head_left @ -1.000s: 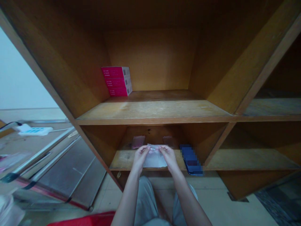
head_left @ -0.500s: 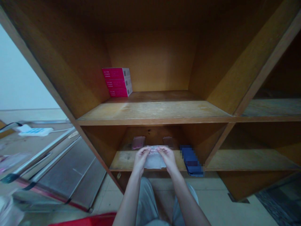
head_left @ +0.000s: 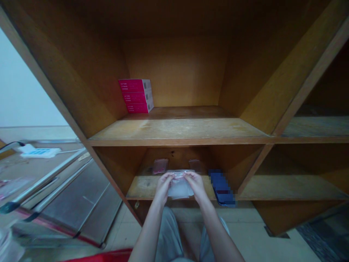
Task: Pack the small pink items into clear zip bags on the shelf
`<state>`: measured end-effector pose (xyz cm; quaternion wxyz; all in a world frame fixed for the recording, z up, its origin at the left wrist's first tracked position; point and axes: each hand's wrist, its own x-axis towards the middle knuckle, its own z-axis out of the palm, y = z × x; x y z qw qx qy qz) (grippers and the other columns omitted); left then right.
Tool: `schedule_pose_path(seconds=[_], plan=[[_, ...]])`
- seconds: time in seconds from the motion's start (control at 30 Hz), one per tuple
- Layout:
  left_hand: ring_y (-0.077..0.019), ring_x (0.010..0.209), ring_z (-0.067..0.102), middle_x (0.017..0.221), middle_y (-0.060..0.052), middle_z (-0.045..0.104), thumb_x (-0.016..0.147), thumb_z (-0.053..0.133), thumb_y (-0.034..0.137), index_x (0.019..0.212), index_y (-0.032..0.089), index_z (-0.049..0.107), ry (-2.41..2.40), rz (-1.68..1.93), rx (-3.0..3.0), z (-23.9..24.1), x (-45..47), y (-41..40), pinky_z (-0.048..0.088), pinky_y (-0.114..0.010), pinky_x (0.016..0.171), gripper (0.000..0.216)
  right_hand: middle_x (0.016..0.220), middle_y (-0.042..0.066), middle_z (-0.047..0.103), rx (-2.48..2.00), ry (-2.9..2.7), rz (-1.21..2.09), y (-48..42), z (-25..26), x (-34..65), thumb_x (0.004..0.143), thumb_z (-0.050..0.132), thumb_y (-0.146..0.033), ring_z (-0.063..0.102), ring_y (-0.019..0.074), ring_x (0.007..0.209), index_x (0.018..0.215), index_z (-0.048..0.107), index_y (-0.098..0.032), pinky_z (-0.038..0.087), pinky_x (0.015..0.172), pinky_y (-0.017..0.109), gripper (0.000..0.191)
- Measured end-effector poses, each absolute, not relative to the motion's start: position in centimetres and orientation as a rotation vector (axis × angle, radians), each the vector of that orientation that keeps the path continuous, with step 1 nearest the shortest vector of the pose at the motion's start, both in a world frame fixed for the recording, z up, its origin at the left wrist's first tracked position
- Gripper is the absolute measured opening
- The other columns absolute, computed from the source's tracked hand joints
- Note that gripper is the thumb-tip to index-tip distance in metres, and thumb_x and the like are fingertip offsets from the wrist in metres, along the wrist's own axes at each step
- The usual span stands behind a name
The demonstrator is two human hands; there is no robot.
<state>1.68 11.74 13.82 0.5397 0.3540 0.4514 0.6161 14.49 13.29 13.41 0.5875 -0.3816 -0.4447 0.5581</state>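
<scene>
A clear plastic bag [head_left: 180,188] is stretched between my two hands above the front of the lower shelf [head_left: 144,187]. My left hand [head_left: 164,182] pinches its upper left part. On the other side, my right hand [head_left: 194,182] pinches the upper right part, the fingertips of both hands close together. The bag's lower part hangs toward me and looks whitish. Behind the hands lie a small bag with pinkish contents [head_left: 160,166] at left and another small clear bag [head_left: 195,165] at right. What either of them holds is hard to make out.
Three stacked pink boxes [head_left: 136,96] stand at the left of the upper shelf [head_left: 185,127]. A blurred dark blue item [head_left: 222,187] lies right of my hands, past the shelf edge. At left are a metal-framed rack [head_left: 73,203] and a white power strip [head_left: 40,151]. Something red [head_left: 100,256] shows below.
Both hands have shifted very slightly downward, still pinching the bag. Its lower part has creased and tilted a little. The small bags behind have stayed where they were.
</scene>
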Motion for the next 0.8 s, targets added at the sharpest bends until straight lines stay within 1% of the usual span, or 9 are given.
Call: schedule_pose_path(seconds=[0.1, 0.23, 0.47, 0.63, 0.8], plan=[[-0.0124, 0.061, 0.057, 0.065, -0.003, 0.064, 0.061, 0.066, 0.034, 0.068, 0.014, 0.063, 1.1, 1.4, 0.962, 13.8, 1.7, 11.8, 0.041, -0.021, 0.058, 0.021, 0.063, 0.002, 0.064, -0.887, -1.078, 1.251, 13.4, 13.8, 14.4, 0.059, 0.068, -0.037, 0.055, 0.0152, 0.061, 0.062, 0.065, -0.017, 0.043, 0.06, 0.026, 0.02], [-0.013, 0.062, 0.057, 0.068, -0.004, 0.065, 0.061, 0.067, 0.033, 0.072, 0.014, 0.064, 1.122, 1.429, 1.003, 13.9, 2.1, 11.9, 0.042, -0.022, 0.059, 0.023, 0.065, 0.001, 0.063, -0.855, -1.073, 1.259, 13.3, 13.9, 14.0, 0.061, 0.067, -0.036, 0.055, 0.0151, 0.063, 0.064, 0.063, -0.019, 0.043, 0.063, 0.026, 0.018], [-0.0137, 0.062, 0.056, 0.068, -0.004, 0.064, 0.061, 0.066, 0.035, 0.07, 0.013, 0.064, 1.173, 1.465, 1.078, 13.5, 2.2, 11.8, 0.043, -0.023, 0.059, 0.024, 0.066, 0.001, 0.063, -0.793, -1.062, 1.326, 13.1, 13.3, 13.2, 0.061, 0.067, -0.037, 0.056, 0.0153, 0.062, 0.067, 0.061, -0.019, 0.045, 0.063, 0.027, 0.019], [-0.0155, 0.068, 0.058, 0.071, -0.005, 0.064, 0.062, 0.064, 0.033, 0.069, 0.014, 0.064, 1.206, 1.491, 1.119, 13.2, 2.3, 11.9, 0.044, -0.025, 0.064, 0.021, 0.069, 0.002, 0.062, -0.826, -1.092, 1.214, 13.4, 12.5, 12.9, 0.062, 0.065, -0.033, 0.056, 0.0157, 0.066, 0.067, 0.061, -0.019, 0.045, 0.064, 0.027, 0.016], [-0.0155, 0.067, 0.058, 0.07, -0.004, 0.064, 0.063, 0.063, 0.032, 0.069, 0.015, 0.064, 1.214, 1.484, 1.169, 12.8, 2.1, 12.0, 0.045, -0.026, 0.064, 0.018, 0.07, 0.003, 0.062, -0.834, -1.137, 1.152, 13.5, 12.0, 12.7, 0.063, 0.064, -0.031, 0.057, 0.017, 0.069, 0.066, 0.06, -0.019, 0.046, 0.064, 0.028, 0.012]])
